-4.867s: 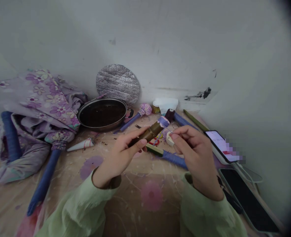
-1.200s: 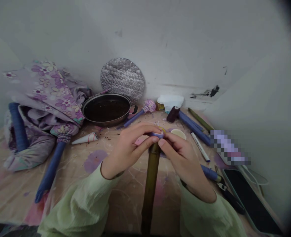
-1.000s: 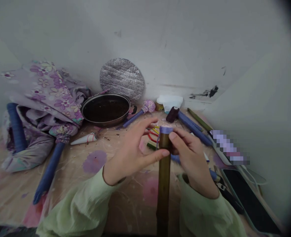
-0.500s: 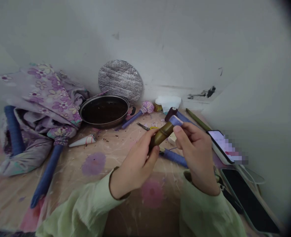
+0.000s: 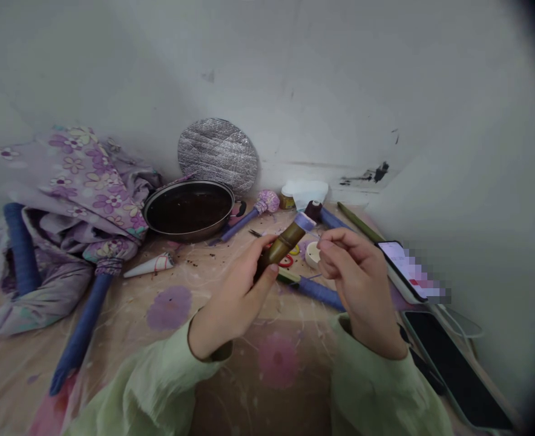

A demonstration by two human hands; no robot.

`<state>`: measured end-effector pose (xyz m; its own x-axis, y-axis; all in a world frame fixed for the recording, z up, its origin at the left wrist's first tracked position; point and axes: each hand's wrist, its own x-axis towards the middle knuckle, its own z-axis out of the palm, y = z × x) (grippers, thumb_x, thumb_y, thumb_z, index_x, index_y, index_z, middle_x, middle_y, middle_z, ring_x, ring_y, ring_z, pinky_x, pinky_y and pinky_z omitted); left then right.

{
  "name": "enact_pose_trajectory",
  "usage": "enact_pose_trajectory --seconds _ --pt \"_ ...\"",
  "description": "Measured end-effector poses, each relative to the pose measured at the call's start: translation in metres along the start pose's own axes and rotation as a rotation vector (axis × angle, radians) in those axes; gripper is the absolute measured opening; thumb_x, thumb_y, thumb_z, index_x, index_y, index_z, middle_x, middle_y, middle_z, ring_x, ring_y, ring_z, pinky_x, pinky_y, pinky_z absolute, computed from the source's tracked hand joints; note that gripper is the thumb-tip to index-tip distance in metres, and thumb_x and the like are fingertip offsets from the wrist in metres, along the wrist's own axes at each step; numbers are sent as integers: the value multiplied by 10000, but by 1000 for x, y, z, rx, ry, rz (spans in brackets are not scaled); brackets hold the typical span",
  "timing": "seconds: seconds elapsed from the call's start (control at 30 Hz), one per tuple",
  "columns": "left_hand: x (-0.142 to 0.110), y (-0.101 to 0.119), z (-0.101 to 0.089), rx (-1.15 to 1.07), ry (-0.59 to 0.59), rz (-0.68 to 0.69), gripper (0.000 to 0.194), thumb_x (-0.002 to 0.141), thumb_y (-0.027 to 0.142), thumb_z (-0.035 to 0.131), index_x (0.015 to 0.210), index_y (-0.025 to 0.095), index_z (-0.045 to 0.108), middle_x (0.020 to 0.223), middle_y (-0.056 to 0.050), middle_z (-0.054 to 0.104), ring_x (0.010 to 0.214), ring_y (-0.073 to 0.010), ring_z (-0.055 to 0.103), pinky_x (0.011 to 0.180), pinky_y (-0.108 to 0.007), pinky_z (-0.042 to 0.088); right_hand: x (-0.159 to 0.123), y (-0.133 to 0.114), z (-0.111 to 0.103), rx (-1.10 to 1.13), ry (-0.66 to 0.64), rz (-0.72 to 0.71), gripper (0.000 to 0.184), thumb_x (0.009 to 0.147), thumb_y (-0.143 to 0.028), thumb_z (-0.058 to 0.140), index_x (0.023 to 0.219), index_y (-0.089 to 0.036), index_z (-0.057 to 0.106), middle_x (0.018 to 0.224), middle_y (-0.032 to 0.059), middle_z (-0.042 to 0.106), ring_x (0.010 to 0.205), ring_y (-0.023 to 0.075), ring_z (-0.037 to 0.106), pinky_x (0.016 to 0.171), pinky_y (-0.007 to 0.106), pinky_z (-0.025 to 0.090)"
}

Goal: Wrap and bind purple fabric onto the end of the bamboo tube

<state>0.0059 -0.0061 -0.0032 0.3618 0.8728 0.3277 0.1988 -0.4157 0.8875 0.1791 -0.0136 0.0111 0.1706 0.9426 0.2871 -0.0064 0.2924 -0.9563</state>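
Two grips: left hand (image 5: 231,298) around bamboo tube (image 5: 282,243), right hand (image 5: 362,272) pinched — on what, I can't tell. I'd brace the tube, easy near its purple band (image 5: 304,221).

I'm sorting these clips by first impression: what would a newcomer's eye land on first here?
Probably the shiny silver disc, standing against the wall just behind the dark pan. Next, the big heap of purple floral cloth at the left side. In the middle, the left hand grips a bamboo tube, with the right hand beside its purple-banded end.
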Motion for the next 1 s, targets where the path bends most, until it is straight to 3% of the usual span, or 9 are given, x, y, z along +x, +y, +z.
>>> enact_pose_trajectory --seconds 0.1,0.2,0.3,0.7,0.83,1.0 --pt "0 0 -2 -42 -9 -42 402 883 243 478 1282 229 433 1262 -68 520 1097 -180 488 936 -320 364 0 0 0 24 -9 14 101 819 -234 581 728 -191 575 498 -81 339 445 49 296 434 205 219" --pt "0 0 -3 -160 -49 -138 401 876 270 489 1273 225 451 1066 -56 576 840 -139 526 743 -277 425 1 0 1 29 -24 19 106 816 -232 586 719 -190 576 492 -82 337 444 46 296 432 201 218" --pt "0 1 -4 -298 -68 -196 383 850 254 518 1230 215 493 877 -21 552 678 -103 461 596 -235 400 2 -1 3 29 -33 19 114 816 -228 585 710 -190 571 495 -82 344 446 44 294 431 198 220" --pt "5 3 -9 -688 -226 -287 346 789 204 509 1133 164 514 785 -18 564 566 -81 463 501 -216 338 -1 -1 4 23 -36 -17 121 808 -221 577 695 -186 549 531 -69 393 461 52 317 435 202 236" --pt "6 6 -10 -706 -292 -300 374 794 241 565 1155 202 475 743 11 538 531 -62 450 464 -189 320 -3 -2 5 42 -48 -28 113 803 -236 587 705 -191 554 542 -68 395 459 53 314 437 206 250" --pt "6 12 -9 -717 -287 -344 318 799 282 609 1076 202 476 692 32 538 476 -37 435 428 -159 303 -3 -2 4 51 -63 -55 107 798 -242 591 709 -191 561 548 -63 407 462 57 330 439 210 269"
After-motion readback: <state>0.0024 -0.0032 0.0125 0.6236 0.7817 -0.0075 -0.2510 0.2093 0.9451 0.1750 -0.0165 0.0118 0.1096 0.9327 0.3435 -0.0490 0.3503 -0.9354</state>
